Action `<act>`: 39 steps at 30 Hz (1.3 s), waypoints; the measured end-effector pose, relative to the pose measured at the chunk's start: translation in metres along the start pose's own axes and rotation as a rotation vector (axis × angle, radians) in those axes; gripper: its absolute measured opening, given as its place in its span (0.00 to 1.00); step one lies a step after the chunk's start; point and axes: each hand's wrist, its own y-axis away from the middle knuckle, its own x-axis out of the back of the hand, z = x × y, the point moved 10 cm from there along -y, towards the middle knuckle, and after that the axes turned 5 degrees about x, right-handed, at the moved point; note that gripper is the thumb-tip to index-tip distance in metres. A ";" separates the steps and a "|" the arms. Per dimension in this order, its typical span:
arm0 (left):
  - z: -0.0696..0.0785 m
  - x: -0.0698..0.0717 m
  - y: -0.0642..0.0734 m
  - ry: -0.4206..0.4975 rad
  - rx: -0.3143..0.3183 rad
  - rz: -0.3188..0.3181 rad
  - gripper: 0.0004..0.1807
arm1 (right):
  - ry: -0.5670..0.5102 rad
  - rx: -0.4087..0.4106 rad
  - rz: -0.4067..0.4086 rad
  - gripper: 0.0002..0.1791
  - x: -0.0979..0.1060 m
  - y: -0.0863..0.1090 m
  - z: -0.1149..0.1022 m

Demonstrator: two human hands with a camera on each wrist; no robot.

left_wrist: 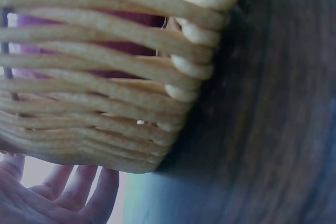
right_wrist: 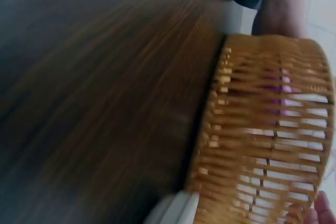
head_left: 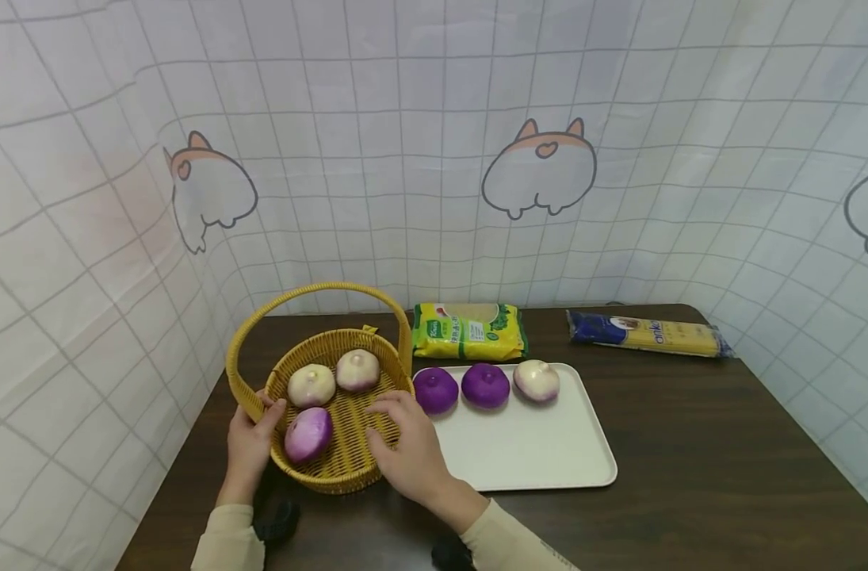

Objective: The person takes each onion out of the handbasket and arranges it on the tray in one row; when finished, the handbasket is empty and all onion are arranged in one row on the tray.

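Observation:
My left hand (head_left: 248, 444) grips the left rim of a yellow wicker basket (head_left: 344, 480) close to the foot of its arched handle, thumb over the edge. In the left wrist view its fingers show beyond the woven wall (left_wrist: 105, 93). Inside the basket lie two whitish onions (head_left: 358, 370) and a purple-pink onion (head_left: 308, 434). Over the basket's right rim is my right hand (head_left: 412, 448), fingers spread and slightly bent above the inside, with nothing held. The right wrist view shows the basket's outer wall (right_wrist: 262, 129), with fingertips (right_wrist: 321, 211) near its rim.
To the basket's right a white tray (head_left: 526, 452) bears two dark purple onions (head_left: 485, 386) and a whitish onion (head_left: 537, 381) along its back edge. Behind it lies a yellow-green food bag (head_left: 469, 331). A pasta packet (head_left: 648, 333) is at the back right of the dark table (head_left: 726, 460).

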 end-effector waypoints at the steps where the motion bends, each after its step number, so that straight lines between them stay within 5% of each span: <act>1: -0.001 0.000 0.000 -0.001 0.005 -0.001 0.17 | 0.004 -0.010 -0.026 0.13 -0.006 -0.001 0.000; 12: 0.000 0.000 -0.002 -0.010 0.002 -0.001 0.16 | 0.250 -0.061 -0.278 0.20 -0.043 -0.013 0.003; 18: 0.000 0.000 -0.001 0.008 -0.011 -0.006 0.16 | 0.295 -0.130 -0.466 0.23 -0.066 -0.019 0.011; 23: 0.000 -0.001 0.000 0.015 -0.008 -0.007 0.16 | 0.300 -0.174 -0.535 0.25 -0.079 -0.024 0.015; 33: 0.000 -0.002 -0.002 0.017 -0.005 -0.015 0.16 | 0.331 0.013 -0.713 0.36 -0.109 -0.030 0.006; 39: -0.002 -0.002 -0.002 0.016 0.007 -0.012 0.16 | 0.348 0.043 -0.765 0.35 -0.119 -0.029 0.006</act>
